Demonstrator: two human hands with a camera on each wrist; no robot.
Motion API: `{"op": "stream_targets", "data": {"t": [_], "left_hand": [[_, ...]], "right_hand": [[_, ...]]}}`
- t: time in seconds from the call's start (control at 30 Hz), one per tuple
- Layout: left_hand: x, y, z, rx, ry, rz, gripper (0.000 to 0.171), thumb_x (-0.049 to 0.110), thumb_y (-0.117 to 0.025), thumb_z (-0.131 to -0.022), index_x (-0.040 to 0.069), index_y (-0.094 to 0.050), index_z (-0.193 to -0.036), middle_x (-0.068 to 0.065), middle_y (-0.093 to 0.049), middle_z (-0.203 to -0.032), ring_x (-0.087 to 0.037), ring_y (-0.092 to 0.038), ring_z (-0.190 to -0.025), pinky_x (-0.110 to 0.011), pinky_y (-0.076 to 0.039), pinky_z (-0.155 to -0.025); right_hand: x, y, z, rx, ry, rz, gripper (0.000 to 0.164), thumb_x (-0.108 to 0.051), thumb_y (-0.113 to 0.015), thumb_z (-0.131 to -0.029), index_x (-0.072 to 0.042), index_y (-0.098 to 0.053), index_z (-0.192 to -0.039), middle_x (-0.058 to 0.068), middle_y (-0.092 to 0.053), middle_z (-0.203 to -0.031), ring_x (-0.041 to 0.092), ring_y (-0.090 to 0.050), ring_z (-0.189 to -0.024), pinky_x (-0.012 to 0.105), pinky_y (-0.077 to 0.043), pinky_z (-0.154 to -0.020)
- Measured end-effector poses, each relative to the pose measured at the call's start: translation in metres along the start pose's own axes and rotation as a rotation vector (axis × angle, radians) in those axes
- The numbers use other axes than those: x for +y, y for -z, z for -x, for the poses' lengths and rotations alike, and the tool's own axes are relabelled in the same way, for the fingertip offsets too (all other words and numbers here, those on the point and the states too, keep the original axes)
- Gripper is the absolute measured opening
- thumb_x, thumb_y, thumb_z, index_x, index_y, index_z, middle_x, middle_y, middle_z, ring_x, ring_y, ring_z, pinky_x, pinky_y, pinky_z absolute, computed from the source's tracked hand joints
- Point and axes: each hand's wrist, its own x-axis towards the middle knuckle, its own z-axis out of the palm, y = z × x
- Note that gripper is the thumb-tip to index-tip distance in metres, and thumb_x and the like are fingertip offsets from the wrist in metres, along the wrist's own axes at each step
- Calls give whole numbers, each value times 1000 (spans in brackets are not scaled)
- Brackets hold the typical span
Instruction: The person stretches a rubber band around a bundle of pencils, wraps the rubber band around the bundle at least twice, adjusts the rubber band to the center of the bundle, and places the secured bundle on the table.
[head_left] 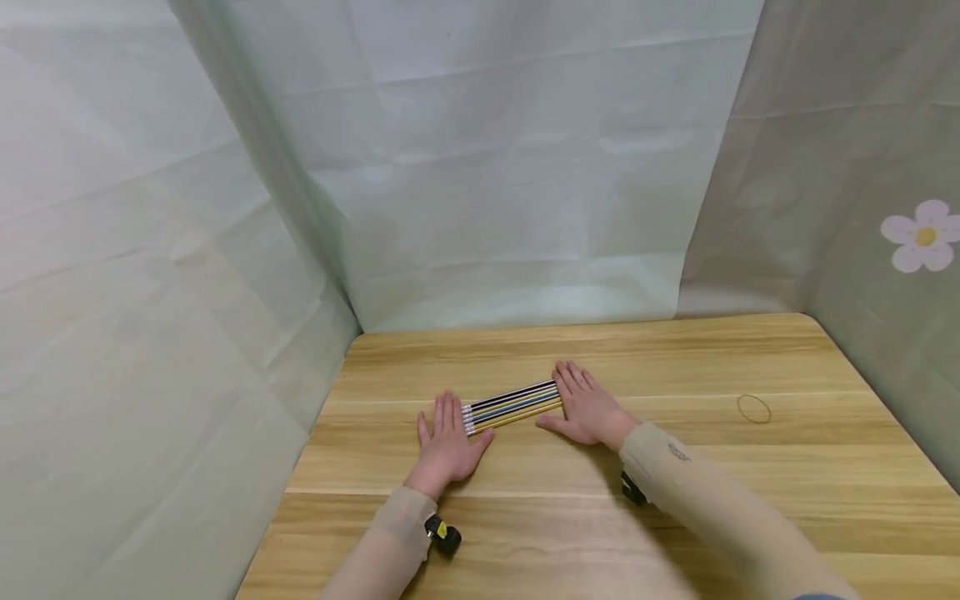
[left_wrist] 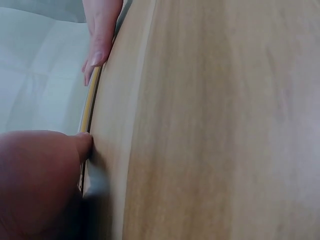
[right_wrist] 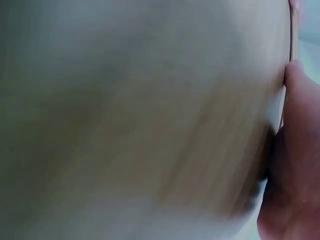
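Pencils (head_left: 512,407), long axis aslant; pale ends (head_left: 468,420) by left hand (head_left: 447,450)

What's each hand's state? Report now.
Left hand: open, fingers straight, at one end of the pencils.
Right hand: open, fingers straight, at their other end.

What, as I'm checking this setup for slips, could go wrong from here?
The pencils lie side by side, with the left hand and right hand at opposite ends, so they might roll apart if both lift. The rubber band lies away to the right; reaching for it could leave one end free to skew.
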Motion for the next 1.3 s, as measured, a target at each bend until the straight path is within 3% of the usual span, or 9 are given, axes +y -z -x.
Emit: {"op": "stream_targets", "data": {"t": [0.17,0.37,0.63,0.8,0.97,1.13,1.3], "left_hand": [[-1,0,-3,-1,-16,-24,106,78,-31,-104,-2,-2,-167,-21,6,-176,-36,10,-163,-65,14,-122],[-2,1,-5,-19,-29,-7,106,78,-31,-104,-1,-1,-167,-19,8,-176,-35,11,-163,-64,14,-123],[-6,2,-5,-3,-38,-11,109,80,-33,-102,-2,-2,-168,-20,6,-176,-36,10,-163,-65,12,-123],[-4,12,-1,62,-96,33,114,76,-49,-101,-8,-10,-166,-27,-2,-176,-43,3,-162,-67,6,-124],[8,31,-4,142,-216,42,106,64,-66,-98,-8,-25,-165,-28,-23,-172,-46,-16,-160,-67,-13,-125],[26,47,-18,126,-296,-33,96,63,-77,-92,-1,-47,-156,-21,-52,-155,-39,-47,-146,-63,-34,-119],[40,54,-33,72,-342,-166,87,67,-86,-80,6,-61,-137,-12,-64,-129,-31,-60,-120,-55,-49,-101]], "right_hand": [[-3,-4,10,4,-26,-2,109,-81,-32,-102,5,-13,-167,24,-3,-176,39,2,-163,54,-7,-129],[-12,7,21,0,-54,-7,104,-73,-41,-105,8,-17,-166,27,-7,-175,43,-2,-162,57,-9,-129],[-8,3,20,38,-47,-72,111,-80,-41,-101,8,-20,-166,26,-10,-175,43,-3,-162,60,-9,-128],[-4,11,20,16,-3,-78,105,-70,-50,-104,8,-17,-166,28,-8,-174,46,-4,-162,58,-11,-128],[6,22,11,92,131,-44,98,-61,-67,-101,7,-32,-163,31,-22,-171,48,-21,-158,57,-22,-126],[-2,41,-5,108,178,-29,91,-62,-80,-90,-1,-56,-152,22,-53,-155,39,-51,-143,52,-40,-118],[-17,48,-24,36,234,-23,79,-60,-88,-83,-10,-66,-141,7,-65,-137,26,-63,-124,44,-50,-108]]}}
